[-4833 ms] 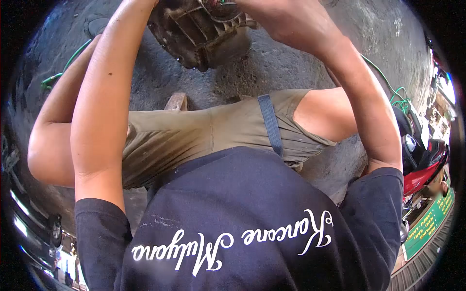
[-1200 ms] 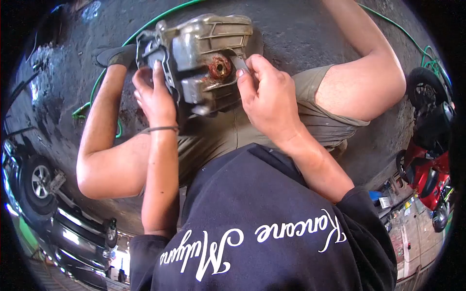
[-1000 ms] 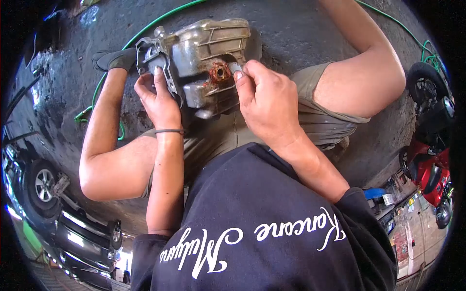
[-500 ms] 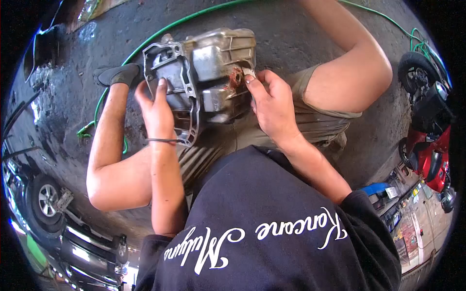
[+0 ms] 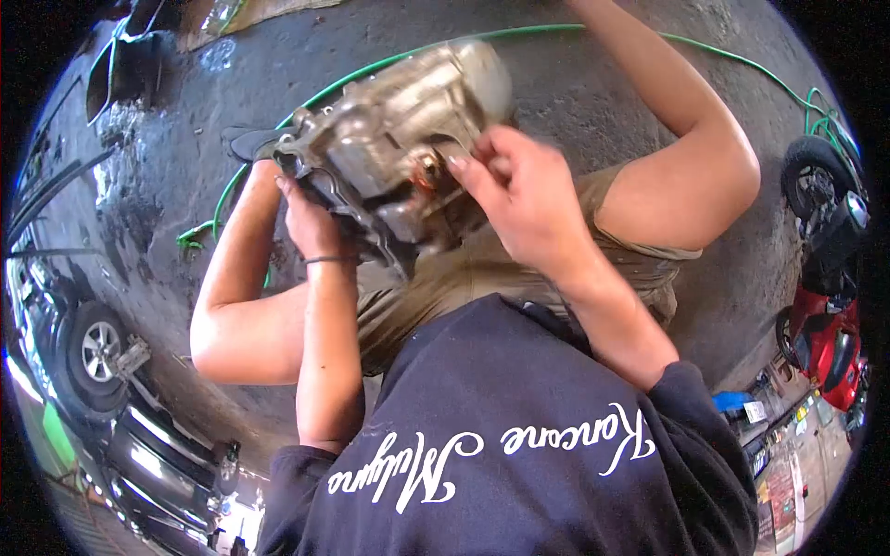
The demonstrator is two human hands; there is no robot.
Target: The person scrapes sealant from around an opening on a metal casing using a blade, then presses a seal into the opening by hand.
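Observation:
A metal engine housing (image 5: 380,153) with a ribbed outer side is tilted above my lap, blurred by motion. My left hand (image 5: 315,222) is closed round its flanged edge at the lower left, with most of the fingers hidden behind the metal. A round hole (image 5: 428,170) with reddish-brown residue shows in the housing's side. Right beside that hole is my right hand (image 5: 524,190), thumb and fingers bent together in a pinch. Whatever is between those fingertips is too blurred to name.
A green hose (image 5: 371,69) runs across the dark floor (image 5: 593,102) behind the housing. To the left stands a dark car with a silver wheel (image 5: 100,352). On the right are a red motorcycle (image 5: 825,347) and assorted items around a blue object (image 5: 732,400).
The housing has tilted and turned, so its open flanged face now points more downward and its ribbed side shows more. My left hand has gone lower along the edge; my right hand stays by the hole.

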